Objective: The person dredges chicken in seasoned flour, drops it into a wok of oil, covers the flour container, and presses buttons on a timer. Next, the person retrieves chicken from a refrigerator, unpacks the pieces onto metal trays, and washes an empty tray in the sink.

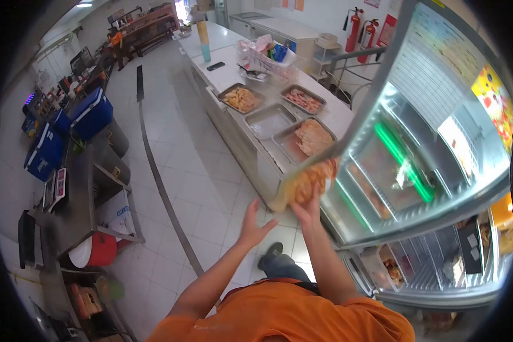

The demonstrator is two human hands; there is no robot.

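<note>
My right hand (306, 210) grips a clear plastic bag of orange-coloured food (315, 181), probably marinated meat, held up beside the open glass fridge door (382, 142). The bag is slightly blurred. To its left, my left hand (253, 227) is open with fingers spread, apart from the bag and holding nothing. Beyond the bag, metal trays stand on the counter: one with a slab of pale meat (312, 137), one with pinkish pieces (304, 100), one with yellowish pieces (242, 98), and a bare tray (271, 121).
The fridge interior (439, 256) at right has wire shelves with food. On the counter (222, 48) are a plastic crate (273, 64), a phone (215, 66) and a blue cup (206, 53). Blue coolers (91, 113) and a red bucket (101, 249) stand left. A person (117, 47) is far back.
</note>
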